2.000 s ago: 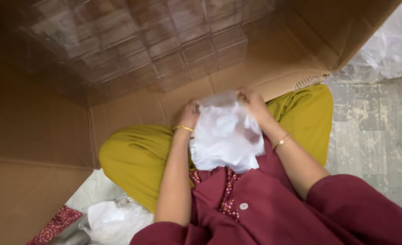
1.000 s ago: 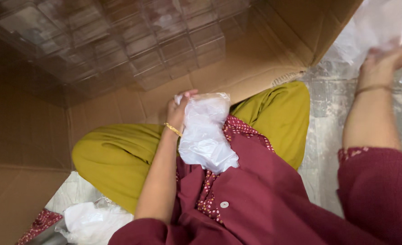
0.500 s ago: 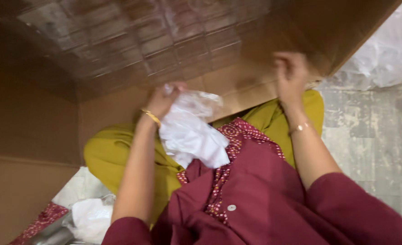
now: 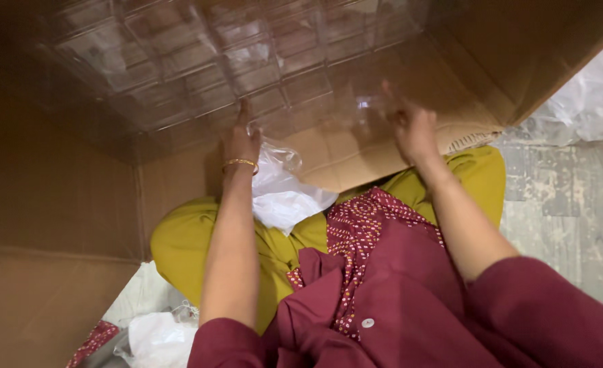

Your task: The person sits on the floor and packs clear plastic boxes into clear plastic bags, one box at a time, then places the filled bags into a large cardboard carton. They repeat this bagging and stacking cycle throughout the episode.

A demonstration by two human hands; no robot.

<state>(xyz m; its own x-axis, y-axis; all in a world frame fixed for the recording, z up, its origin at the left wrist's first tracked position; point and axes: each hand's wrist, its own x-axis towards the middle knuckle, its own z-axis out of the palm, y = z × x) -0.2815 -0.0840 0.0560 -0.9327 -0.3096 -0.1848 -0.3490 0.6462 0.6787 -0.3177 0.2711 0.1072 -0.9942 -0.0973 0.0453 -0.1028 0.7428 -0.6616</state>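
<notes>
Clear tray (image 4: 247, 61) touching both hands' fingertips (image 4: 245, 109).

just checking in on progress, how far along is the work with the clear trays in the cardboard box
Already done: a clear plastic compartment tray lies in the cardboard box. In hand: the left hand holds a white plastic bag at the tray's edge, and the right hand touches a clear piece there. Left: more white bags lie by the knee.

A grey stone floor (image 4: 560, 204) carries the open cardboard box (image 4: 56, 204) and crumpled plastic (image 4: 587, 102).
</notes>
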